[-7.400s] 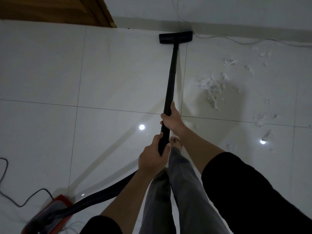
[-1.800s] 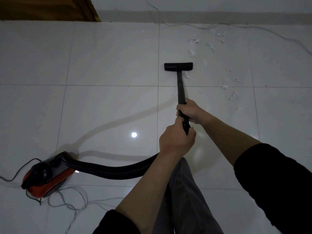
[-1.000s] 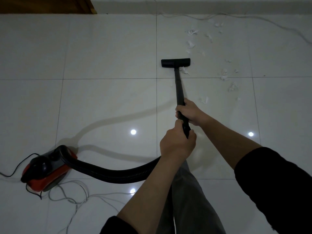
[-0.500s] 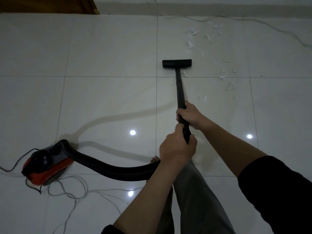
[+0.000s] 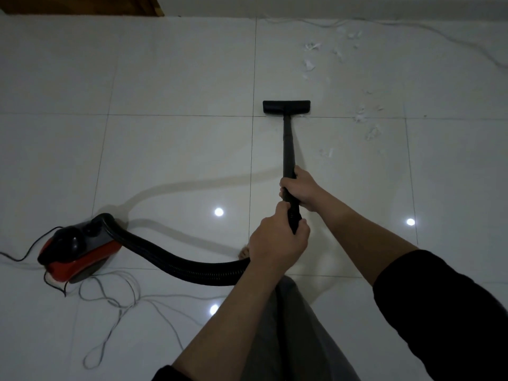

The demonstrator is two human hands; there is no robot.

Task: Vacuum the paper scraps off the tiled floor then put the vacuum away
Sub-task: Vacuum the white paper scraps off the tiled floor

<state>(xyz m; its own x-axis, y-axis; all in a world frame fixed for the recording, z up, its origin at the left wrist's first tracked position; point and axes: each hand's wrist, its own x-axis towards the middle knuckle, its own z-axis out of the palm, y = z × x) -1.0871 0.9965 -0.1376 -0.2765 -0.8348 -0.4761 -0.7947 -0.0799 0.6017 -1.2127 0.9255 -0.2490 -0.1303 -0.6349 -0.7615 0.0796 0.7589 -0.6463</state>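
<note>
Both hands gripped one black wand [image 5: 288, 149]: the right hand [image 5: 301, 191] was wrapped round it higher up the tube, the left hand [image 5: 277, 243] closed round its near end, fingers curled tight on the shaft in each case. The wand ran straight away from the person to a single flat black floor head [image 5: 286, 106], which sat on the white tiled floor [image 5: 178, 78] right at a grout line. Paper scraps [image 5: 360, 115] lay to the right of the head and beyond it — roughly seven small clusters, too fine to count exactly; one scrap [image 5: 327, 153] lay just beside the wand. One ribbed black hose [image 5: 176, 264] curved from below the left hand to the red and black vacuum body [image 5: 78, 254], which stood on the floor well to the left. A thin black cord [image 5: 24, 253] left the body's far side, and loose grey cable [image 5: 115, 301] looped on the tiles near it. Another pale cable [image 5: 439, 31] trailed along the far wall. One bare foot [image 5: 244, 253] showed just behind the left hand.
</note>
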